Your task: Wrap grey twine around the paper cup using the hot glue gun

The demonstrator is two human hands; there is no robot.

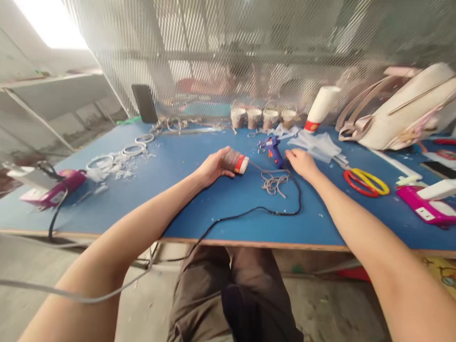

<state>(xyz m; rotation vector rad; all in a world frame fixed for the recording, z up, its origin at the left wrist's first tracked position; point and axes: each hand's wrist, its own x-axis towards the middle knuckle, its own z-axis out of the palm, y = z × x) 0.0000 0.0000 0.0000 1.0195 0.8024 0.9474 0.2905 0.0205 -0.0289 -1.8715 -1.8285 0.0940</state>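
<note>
My left hand (212,166) is wrapped round a paper cup (241,163) lying on its side, its body wound with grey-brown cord and a red band showing near the rim. From the cup a strand runs right to a loose tangle of cord (275,184) on the table. My right hand (302,163) is just right of a blue hot glue gun (275,152), fingers curled together; whether they hold anything is hidden. The glue gun's black cable (256,209) loops past the tangle and over the table's front edge.
Along the back of the blue table (188,209) stand several small cord-wrapped buckets (254,118), a stack of paper cups (322,108) and a phone (145,103). White rings (134,150) and scraps lie left. Scissors (365,182), a bag (404,110) and a magenta power strip (430,206) are right.
</note>
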